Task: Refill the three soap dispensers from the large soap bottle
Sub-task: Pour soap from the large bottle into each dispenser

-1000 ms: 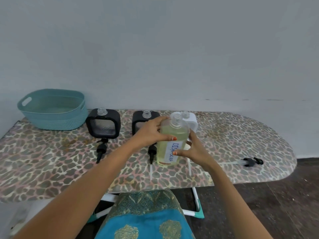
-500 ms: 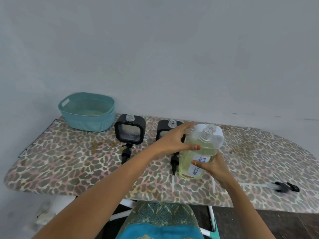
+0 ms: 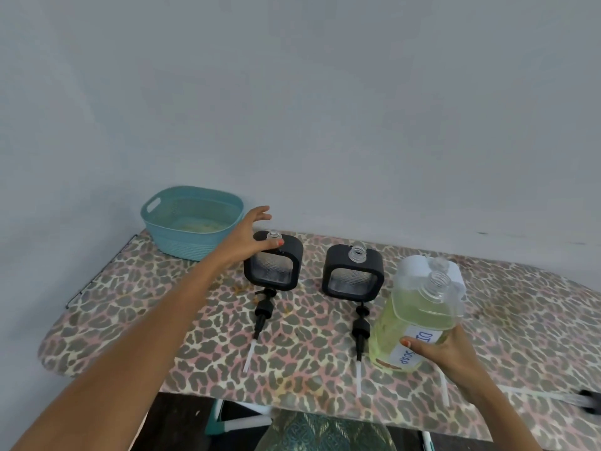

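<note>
One clear squarish soap bottle (image 3: 413, 317)

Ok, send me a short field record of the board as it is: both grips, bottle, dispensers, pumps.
left grip: open, spread over left black square dispenser; contact unclear
right grip: holds large clear bottle of yellow-green soap, low down
bottle cap: off
other dispensers: middle black square dispenser; white dispenser behind bottle
necks: all open
black pumps: lying on leopard-print board

Teal basket (image 3: 192, 222); black dispensers (image 3: 273, 262); leopard-print board (image 3: 162, 307); yellow-green soap bottle (image 3: 413, 323).
</note>
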### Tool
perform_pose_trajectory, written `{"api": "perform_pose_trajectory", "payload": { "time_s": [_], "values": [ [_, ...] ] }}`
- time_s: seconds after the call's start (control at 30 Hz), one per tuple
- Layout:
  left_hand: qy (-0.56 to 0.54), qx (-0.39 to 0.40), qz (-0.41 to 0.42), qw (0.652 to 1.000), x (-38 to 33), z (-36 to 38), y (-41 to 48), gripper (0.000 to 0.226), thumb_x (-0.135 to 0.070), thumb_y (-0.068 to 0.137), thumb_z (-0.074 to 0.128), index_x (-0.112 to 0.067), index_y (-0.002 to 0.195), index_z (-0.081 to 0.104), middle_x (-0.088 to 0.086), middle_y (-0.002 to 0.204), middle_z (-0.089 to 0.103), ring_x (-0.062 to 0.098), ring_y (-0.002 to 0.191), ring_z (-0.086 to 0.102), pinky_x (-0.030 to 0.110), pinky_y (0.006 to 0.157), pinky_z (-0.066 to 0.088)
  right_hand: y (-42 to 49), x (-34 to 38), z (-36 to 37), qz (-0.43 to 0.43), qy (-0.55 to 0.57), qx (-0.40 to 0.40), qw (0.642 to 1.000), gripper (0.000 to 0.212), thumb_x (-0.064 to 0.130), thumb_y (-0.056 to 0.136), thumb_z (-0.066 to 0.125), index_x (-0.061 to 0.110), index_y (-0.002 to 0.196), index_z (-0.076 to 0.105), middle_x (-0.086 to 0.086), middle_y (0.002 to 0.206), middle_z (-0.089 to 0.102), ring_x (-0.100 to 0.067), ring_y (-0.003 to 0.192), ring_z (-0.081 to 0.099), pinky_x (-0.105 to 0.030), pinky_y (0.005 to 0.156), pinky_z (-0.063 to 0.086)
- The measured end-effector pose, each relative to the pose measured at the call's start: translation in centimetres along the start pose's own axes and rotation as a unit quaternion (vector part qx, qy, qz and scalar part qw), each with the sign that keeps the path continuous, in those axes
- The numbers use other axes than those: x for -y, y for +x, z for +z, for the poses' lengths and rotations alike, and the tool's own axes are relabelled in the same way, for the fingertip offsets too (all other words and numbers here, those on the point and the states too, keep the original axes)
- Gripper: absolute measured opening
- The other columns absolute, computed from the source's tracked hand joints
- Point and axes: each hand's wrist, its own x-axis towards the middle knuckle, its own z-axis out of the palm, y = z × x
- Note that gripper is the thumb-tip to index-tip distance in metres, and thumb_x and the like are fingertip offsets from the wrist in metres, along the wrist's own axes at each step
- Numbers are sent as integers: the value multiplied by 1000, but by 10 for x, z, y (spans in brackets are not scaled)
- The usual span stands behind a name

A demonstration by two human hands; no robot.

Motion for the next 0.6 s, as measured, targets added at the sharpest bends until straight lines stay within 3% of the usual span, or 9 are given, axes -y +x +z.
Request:
{"api": "perform_pose_trajectory", "payload": {
  "time_s": [0.1, 0.3, 0.47, 0.53, 0.6],
  "values": [
    [17, 20, -27, 999, 19, 2, 6, 88, -22, 74, 75, -18, 143, 20, 3, 145, 34, 16, 135, 31, 29, 105, 28, 1, -1, -2, 7, -2, 7, 1000, 104, 66, 23, 84, 16, 111, 58, 4, 96, 73, -13, 88, 69, -29, 75, 58],
    [-32, 27, -48, 998, 39, 11, 12, 96, -11, 68, 78, -14, 143, 18, 7, 143, 36, 22, 132, 36, 34, 109, 30, -1, 3, -1, 0, -11, 3, 1000, 96, 67, 24, 83, 18, 104, 61, 6, 95, 74, -13, 88, 70, -25, 74, 58],
    [-24, 22, -42, 999, 39, 9, 13, 73, -10, 66, 80, -11, 128, 43, 4, 118, 54, 20, 111, 53, 36, 100, 43, -1, 6, 0, 9, -16, 7, 1000, 85, 59, 29, 86, 20, 101, 62, 8, 94, 74, -11, 88, 69, -30, 77, 58],
    [-29, 9, -39, 999, 38, 8, 11, 69, -10, 63, 82, -10, 123, 47, 3, 113, 56, 20, 105, 55, 36, 97, 46, -2, 5, 0, 9, -15, 4, 1000, 82, 51, 35, 88, 18, 105, 61, 8, 96, 73, -10, 88, 69, -32, 78, 56],
    [-27, -12, -27, 999, 35, 6, 7, 64, -9, 62, 83, -12, 116, 49, 4, 109, 57, 19, 101, 56, 35, 93, 47, -1, 5, 0, 13, -17, 4, 1000, 83, 54, 37, 88, 18, 106, 61, 10, 94, 73, -8, 87, 69, -28, 75, 58]
  ]
}}
